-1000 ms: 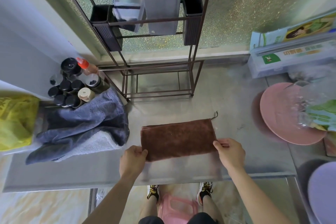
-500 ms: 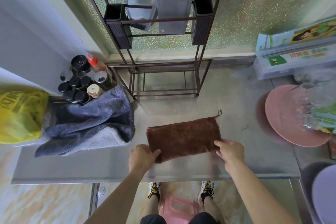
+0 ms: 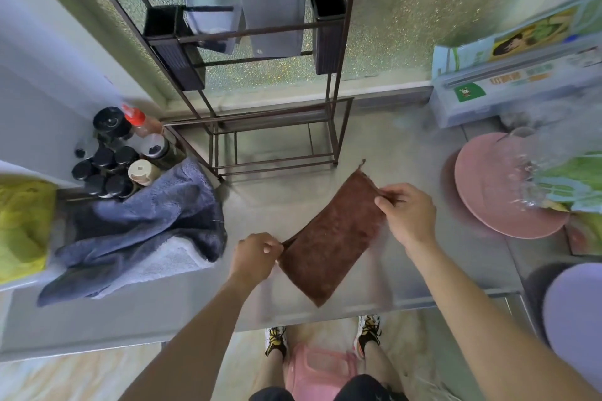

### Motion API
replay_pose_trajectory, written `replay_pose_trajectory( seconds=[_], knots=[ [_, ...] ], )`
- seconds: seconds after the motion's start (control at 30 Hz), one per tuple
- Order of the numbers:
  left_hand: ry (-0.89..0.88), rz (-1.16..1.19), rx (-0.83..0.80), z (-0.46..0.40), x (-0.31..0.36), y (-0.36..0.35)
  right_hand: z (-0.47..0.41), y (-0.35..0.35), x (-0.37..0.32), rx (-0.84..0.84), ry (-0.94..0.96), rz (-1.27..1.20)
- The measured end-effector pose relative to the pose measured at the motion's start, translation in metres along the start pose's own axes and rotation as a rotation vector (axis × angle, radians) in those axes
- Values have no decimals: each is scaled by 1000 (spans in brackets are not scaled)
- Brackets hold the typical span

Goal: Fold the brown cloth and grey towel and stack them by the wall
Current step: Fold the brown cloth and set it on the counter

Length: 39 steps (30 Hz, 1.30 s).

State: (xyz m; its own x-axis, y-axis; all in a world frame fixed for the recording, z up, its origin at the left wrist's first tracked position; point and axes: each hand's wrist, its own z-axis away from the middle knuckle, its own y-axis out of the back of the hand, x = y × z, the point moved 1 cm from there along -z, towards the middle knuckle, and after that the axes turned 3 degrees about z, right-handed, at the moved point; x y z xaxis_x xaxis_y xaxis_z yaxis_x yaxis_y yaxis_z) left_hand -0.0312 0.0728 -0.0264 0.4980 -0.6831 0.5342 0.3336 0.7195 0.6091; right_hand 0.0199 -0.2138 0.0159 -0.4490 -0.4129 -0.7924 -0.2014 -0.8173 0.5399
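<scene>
The brown cloth, folded into a long strip, is lifted off the steel counter and hangs slanted, its far end up to the right. My left hand pinches its near left corner. My right hand grips its upper right edge, just below the small hanging loop. The grey towel lies crumpled and unfolded on the counter at the left, apart from both hands.
A brown metal rack stands at the back against the frosted wall. Dark-capped spice bottles crowd the left rear corner. A yellow bag lies far left. Pink plates and boxes sit at the right.
The cloth lay flat on the counter with both hands at its near corners. Now both hands have lifted and turned it, the right end swung away and up.
</scene>
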Motion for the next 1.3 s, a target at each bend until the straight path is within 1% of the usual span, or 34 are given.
replay_pose_trajectory(
  seconds=[0.13,0.23,0.3,0.4,0.47,0.53,0.57,0.6,0.63,0.67,0.73,0.77,0.83,0.87,0.9,0.97,1.1,1.17,1.2,1.23,1.3],
  knots=[
    [64,138,14,0,-1,6,57,-15,-31,-101,348,97],
    [105,260,62,-4,-8,9,103,-39,-16,-201,573,231],
    [94,320,112,-6,-12,10,127,-56,11,-283,684,400],
    [99,386,88,-3,-11,8,147,-74,57,-411,728,588],
    [101,383,43,-1,-9,5,150,-76,72,-451,734,627],
    [86,321,24,1,-6,2,149,-70,74,-414,738,597],
    [68,271,27,3,-4,2,148,-66,73,-345,731,570],
    [34,226,36,5,-2,0,146,-61,73,-263,687,539],
    [-9,193,59,7,1,-1,142,-56,71,-176,595,488],
    [-70,171,99,6,2,-3,137,-51,70,-94,447,413],
    [-191,142,178,6,9,-6,125,-45,72,15,41,203],
    [-217,166,178,4,17,-6,117,-44,71,33,-171,88],
    [-185,251,80,-4,37,-9,103,-45,68,11,-536,-173],
    [-167,262,23,-8,47,-11,99,-47,65,-9,-666,-305],
    [-161,229,-28,-13,55,-14,96,-50,63,-25,-739,-409],
    [-163,143,-72,-23,65,-21,92,-54,62,-15,-780,-519],
    [-68,174,-37,-33,59,-24,91,-54,63,34,-816,-718],
    [-49,168,-25,-33,53,-23,89,-53,67,45,-814,-733],
    [-62,145,-19,-32,52,-23,88,-53,70,55,-787,-697],
    [-89,115,-8,-31,51,-24,87,-52,72,70,-739,-598],
    [-174,41,6,-31,51,-25,84,-51,79,56,-545,-231]
  ],
)
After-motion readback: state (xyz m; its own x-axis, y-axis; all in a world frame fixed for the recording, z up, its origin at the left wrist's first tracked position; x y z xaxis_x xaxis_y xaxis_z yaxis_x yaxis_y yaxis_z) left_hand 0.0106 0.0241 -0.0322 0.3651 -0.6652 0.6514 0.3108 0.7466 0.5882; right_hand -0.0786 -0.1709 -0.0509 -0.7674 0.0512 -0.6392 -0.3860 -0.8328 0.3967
